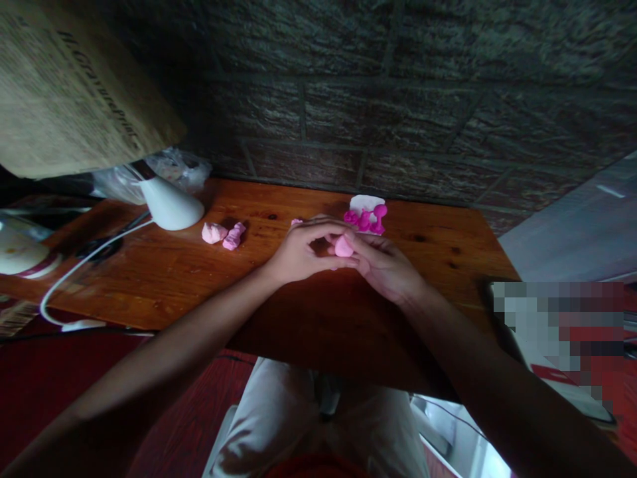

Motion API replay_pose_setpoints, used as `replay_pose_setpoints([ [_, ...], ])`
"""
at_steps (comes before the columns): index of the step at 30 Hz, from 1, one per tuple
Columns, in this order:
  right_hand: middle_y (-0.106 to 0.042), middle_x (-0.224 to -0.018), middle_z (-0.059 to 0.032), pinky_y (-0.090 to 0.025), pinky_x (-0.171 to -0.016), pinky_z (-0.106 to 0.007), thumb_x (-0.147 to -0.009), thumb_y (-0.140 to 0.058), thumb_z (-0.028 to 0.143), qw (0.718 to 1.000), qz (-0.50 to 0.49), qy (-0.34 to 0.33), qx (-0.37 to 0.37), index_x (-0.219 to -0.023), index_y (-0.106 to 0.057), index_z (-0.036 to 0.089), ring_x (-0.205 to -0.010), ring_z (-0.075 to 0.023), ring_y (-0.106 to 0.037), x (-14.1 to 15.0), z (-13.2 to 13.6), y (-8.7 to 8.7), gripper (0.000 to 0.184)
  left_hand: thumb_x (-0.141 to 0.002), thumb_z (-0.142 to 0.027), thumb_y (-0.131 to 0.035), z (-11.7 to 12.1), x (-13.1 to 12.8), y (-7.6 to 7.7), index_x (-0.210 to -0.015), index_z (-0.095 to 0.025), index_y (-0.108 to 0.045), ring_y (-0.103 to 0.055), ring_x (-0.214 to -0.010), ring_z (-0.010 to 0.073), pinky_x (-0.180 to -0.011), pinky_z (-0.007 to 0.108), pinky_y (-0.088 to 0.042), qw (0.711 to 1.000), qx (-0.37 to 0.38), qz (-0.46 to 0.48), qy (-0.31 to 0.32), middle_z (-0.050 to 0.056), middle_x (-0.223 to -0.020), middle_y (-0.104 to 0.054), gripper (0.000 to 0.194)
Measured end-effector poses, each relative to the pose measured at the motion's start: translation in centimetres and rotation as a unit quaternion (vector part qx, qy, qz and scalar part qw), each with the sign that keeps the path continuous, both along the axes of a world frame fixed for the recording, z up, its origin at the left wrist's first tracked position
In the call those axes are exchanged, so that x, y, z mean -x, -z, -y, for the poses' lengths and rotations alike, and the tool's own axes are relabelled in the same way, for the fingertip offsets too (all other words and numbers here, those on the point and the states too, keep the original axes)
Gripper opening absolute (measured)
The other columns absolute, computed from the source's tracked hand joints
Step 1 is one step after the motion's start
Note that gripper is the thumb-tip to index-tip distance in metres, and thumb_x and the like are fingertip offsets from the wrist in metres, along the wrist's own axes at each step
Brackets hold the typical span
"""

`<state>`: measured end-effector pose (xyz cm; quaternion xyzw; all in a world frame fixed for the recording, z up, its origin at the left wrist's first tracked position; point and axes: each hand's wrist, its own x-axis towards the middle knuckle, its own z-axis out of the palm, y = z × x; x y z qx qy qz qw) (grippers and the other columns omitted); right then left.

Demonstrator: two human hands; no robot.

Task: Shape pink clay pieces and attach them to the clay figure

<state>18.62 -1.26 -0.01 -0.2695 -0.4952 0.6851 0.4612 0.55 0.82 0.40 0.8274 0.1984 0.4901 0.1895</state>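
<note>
A smooth, rounded lump of pink modelling clay (343,246) is held between my two hands above the wooden table. My left hand (300,249) curves around its left side, with the thumb below and the fingers above. From the right, my right hand (377,257) grips the same lump, its fingers closed against it. Part of the lump is covered by the fingers. Beyond my hands, bright pink shaped pieces (365,218) lie on a white sheet (367,200). Another pink bit (296,222) shows just behind my left hand, mostly hidden.
Two rough pink lumps (223,234) lie on the wooden table (263,199) at the left. Beside them stands a lamp with a white base (174,204) and a printed shade (84,93); its white cable (82,262) runs leftward. A stone-patterned wall (348,113) rises behind.
</note>
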Motion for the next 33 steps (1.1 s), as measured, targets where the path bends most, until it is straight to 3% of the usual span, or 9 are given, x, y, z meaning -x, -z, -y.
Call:
replay_pose_setpoints([
  [8, -0.075, -0.083, -0.0004, -0.055, -0.074, -0.03, -0.077, -0.084, 0.05, 1.0, 0.013, -0.008, -0.017, -0.092, -0.081, 0.028, -0.08, -0.0156, -0.068, 0.25, 0.39, -0.36, 0.027, -0.08, -0.032, -0.085, -0.08, 0.16, -0.05, -0.113, -0.018, -0.074, -0.073, -0.103, 0.0219, -0.091, 0.036, -0.057, 1.0, 0.003, 0.003, -0.003, 0.012, -0.111, -0.078, 0.037],
  [16, -0.078, -0.09, -0.0003, -0.052, -0.096, -0.036, -0.077, -0.085, 0.043, 0.998, 0.052, -0.006, -0.036, -0.087, -0.082, 0.026, -0.089, -0.0161, -0.069, 0.04, 0.53, -0.47, 0.02, -0.081, -0.03, -0.084, -0.03, 0.16, 0.18, -0.117, -0.019, -0.072, -0.073, -0.1, 0.0207, -0.088, 0.035, -0.057, 1.0, -0.001, -0.018, 0.003, 0.01, -0.109, -0.078, 0.04],
  [20, -0.079, -0.091, -0.0006, -0.052, -0.097, -0.037, -0.076, -0.085, 0.044, 0.997, 0.061, 0.012, -0.04, -0.088, -0.082, 0.026, -0.089, -0.0167, -0.069, 0.0, 0.52, -0.47, 0.021, -0.08, -0.031, -0.085, 0.1, 0.03, 0.22, -0.119, -0.018, -0.071, -0.073, -0.095, 0.0187, -0.084, 0.031, -0.058, 1.0, -0.002, -0.013, 0.003, 0.009, -0.107, -0.078, 0.043],
  [25, -0.078, -0.09, -0.0005, -0.055, -0.087, -0.035, -0.075, -0.086, 0.042, 0.998, 0.057, -0.005, -0.015, -0.09, -0.082, 0.027, -0.083, -0.0155, -0.069, -0.09, 0.52, -0.48, 0.021, -0.082, -0.028, -0.082, 0.03, 0.28, 0.14, -0.119, -0.019, -0.072, -0.072, -0.097, 0.019, -0.086, 0.032, -0.057, 1.0, 0.025, -0.019, -0.002, 0.01, -0.112, -0.077, 0.039],
  [30, -0.079, -0.092, -0.0011, -0.052, -0.097, -0.038, -0.077, -0.085, 0.04, 0.996, 0.077, 0.021, -0.029, -0.093, -0.083, 0.027, -0.091, -0.0169, -0.071, -0.18, 0.46, -0.47, 0.021, -0.079, -0.031, -0.085, 0.05, 0.2, 0.52, -0.12, -0.018, -0.071, -0.073, -0.094, 0.0186, -0.083, 0.03, -0.059, 0.998, 0.054, -0.018, -0.005, 0.01, -0.111, -0.078, 0.045],
  [33, -0.08, -0.095, -0.002, -0.054, -0.096, -0.037, -0.076, -0.085, 0.041, 0.995, 0.085, 0.039, -0.023, -0.092, -0.083, 0.027, -0.093, -0.0174, -0.071, -0.25, 0.32, -0.49, 0.022, -0.077, -0.033, -0.086, 0.08, 0.04, 0.66, -0.124, -0.017, -0.069, -0.074, -0.099, 0.0201, -0.087, 0.03, -0.06, 0.996, 0.092, -0.009, 0.016, 0.011, -0.117, -0.077, 0.052],
])
